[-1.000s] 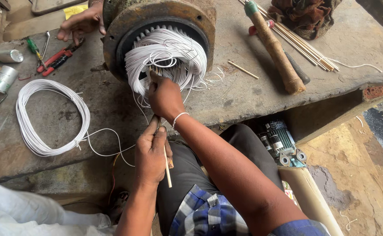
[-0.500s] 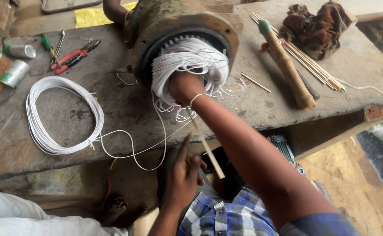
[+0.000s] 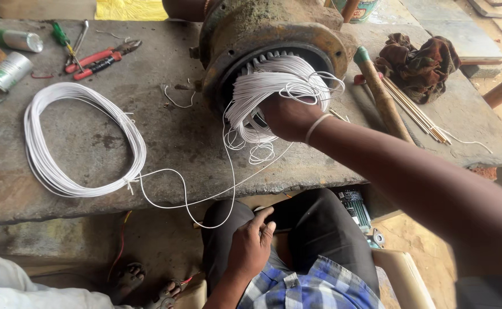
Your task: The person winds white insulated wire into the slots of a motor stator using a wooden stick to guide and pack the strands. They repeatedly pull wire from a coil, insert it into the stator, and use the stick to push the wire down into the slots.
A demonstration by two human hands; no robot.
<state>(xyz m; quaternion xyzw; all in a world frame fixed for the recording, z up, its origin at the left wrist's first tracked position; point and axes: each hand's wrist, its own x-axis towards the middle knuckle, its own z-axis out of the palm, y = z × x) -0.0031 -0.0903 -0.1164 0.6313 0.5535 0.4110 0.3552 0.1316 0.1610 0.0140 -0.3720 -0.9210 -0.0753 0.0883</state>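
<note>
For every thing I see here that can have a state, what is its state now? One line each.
Right hand: pressed into the white wire bundle at the motor's mouth.
Left hand: resting on the lap, holding nothing visible.
Motor housing: lying on its side, open end toward the person, packed with wire.
Wire coil: flat on the bench, one strand trailing to the motor.
Red pliers: lying untouched.
Cloth: crumpled.

You have one wire coil, one motor housing, two cans, one rag on the counter.
</note>
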